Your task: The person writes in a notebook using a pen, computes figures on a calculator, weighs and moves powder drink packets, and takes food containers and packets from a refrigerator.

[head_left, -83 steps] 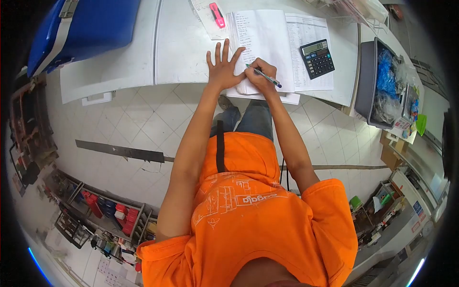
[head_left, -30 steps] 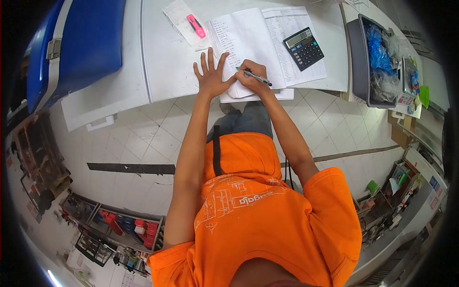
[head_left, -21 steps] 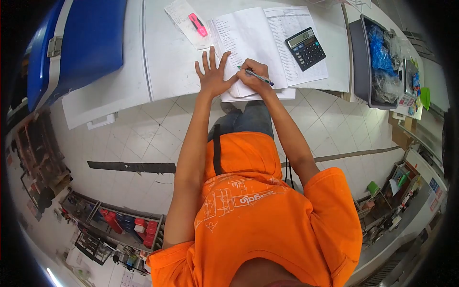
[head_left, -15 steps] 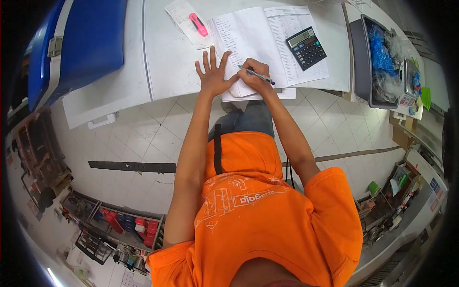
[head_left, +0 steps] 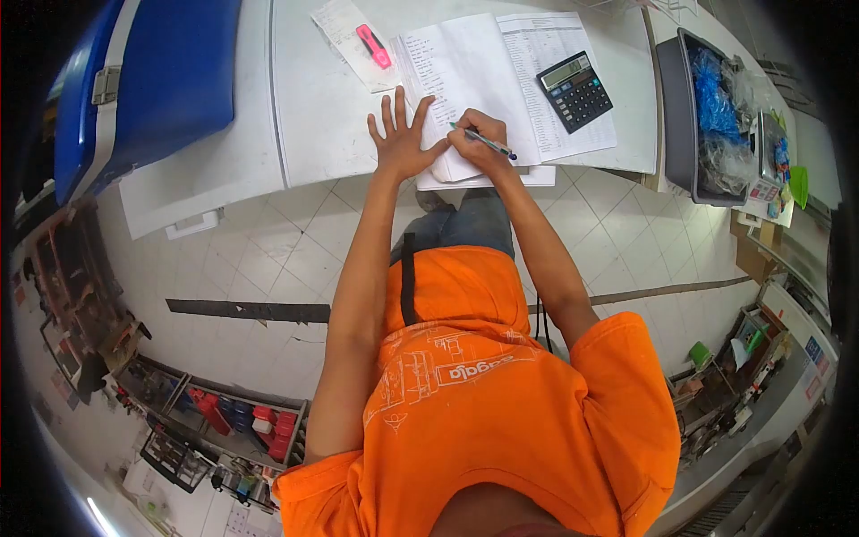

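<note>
Fingers spread, my left hand [head_left: 403,143] lies flat across the left edge of an open notebook [head_left: 470,63] with handwritten lines. My right hand [head_left: 480,143] grips a pen [head_left: 492,143], its tip on the notebook page near the handwriting. The thumb of my left hand reaches close to my right hand. To the right, a black calculator [head_left: 574,92] rests on a printed sheet [head_left: 537,45]. A pink highlighter [head_left: 374,46] lies on a paper slip [head_left: 340,31] at the upper left of the notebook.
A large blue cooler box [head_left: 170,80] stands on the left of the white table [head_left: 318,116]. On the right, a grey bin [head_left: 677,134] holds blue and clear plastic bags. Shelving with red and blue containers [head_left: 277,434] is at the lower left.
Since the earliest frame, the view has turned, and the notebook, calculator and highlighter appear further left. Both hands keep their places on the notebook, with the pen still held.
</note>
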`<state>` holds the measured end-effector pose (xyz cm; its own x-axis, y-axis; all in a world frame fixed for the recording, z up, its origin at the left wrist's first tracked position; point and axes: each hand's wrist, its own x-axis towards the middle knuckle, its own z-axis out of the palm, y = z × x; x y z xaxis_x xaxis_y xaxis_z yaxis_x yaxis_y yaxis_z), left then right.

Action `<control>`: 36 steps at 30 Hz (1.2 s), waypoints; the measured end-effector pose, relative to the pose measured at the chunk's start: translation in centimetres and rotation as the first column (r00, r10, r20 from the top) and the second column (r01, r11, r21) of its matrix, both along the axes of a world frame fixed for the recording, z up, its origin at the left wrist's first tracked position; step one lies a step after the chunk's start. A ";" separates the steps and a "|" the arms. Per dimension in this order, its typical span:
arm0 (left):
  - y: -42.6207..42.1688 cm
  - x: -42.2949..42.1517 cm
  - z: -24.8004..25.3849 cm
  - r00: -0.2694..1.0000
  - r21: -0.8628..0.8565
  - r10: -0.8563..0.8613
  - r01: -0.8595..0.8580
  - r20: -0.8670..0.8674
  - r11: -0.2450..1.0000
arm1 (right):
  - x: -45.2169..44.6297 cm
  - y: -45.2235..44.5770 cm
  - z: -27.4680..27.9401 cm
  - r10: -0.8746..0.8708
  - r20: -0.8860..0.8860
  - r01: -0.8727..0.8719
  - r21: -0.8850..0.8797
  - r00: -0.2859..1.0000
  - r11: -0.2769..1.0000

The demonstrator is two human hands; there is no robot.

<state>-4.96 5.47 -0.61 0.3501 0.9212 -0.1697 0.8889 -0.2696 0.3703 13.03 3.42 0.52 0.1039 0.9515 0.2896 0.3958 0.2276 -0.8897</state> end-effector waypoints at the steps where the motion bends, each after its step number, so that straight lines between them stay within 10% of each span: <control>1: 0.0 0.0 0.1 1.000 -0.005 0.001 -0.001 -0.003 1.000 | 0.0 0.0 -0.1 0.001 0.005 -0.001 -0.010 1.000 1.000; 7: -0.1 0.1 0.5 1.000 -0.035 -0.001 0.001 -0.009 0.999 | 0.3 -0.2 0.0 -0.107 -0.239 0.074 -0.144 0.965 0.987; 12: 0.0 0.0 1.0 1.000 -0.050 -0.005 0.006 0.018 0.999 | 5.6 -5.5 -2.6 -0.241 -0.829 0.001 -0.279 0.504 0.960; 18: -0.2 0.3 1.8 1.000 -0.045 -0.024 0.024 0.014 0.999 | 17.4 -23.4 -1.1 -0.716 -0.272 0.418 -0.658 0.643 0.626; 22: -0.2 0.1 1.9 0.999 -0.067 -0.022 0.024 0.026 0.997 | 25.3 -39.3 -9.3 -0.635 0.298 0.599 -0.730 0.712 0.330; 24: -0.9 1.2 3.2 0.999 -0.089 0.034 -0.033 0.011 0.995 | 26.7 -47.5 -13.7 -0.578 0.414 0.683 -0.621 0.703 0.385; 25: -1.4 1.7 4.1 0.997 -0.091 0.079 -0.079 -0.005 0.993 | 27.1 -48.9 -12.6 -0.610 0.399 0.605 -0.777 0.685 0.171; 30: -6.5 11.5 7.1 0.903 0.290 0.070 -0.209 0.425 0.934 | 31.1 -53.1 -10.3 -0.655 0.300 0.432 -0.901 0.694 0.045; 33: -10.6 25.5 10.4 0.738 -0.020 0.155 -0.189 0.657 0.982 | 36.4 -54.2 -11.0 -0.776 0.222 0.457 -0.884 0.591 0.096; 36: -13.7 40.9 13.9 0.634 0.069 -0.141 0.137 0.760 0.988 | 43.4 -55.1 -10.1 -0.760 0.255 0.594 -0.777 0.598 0.206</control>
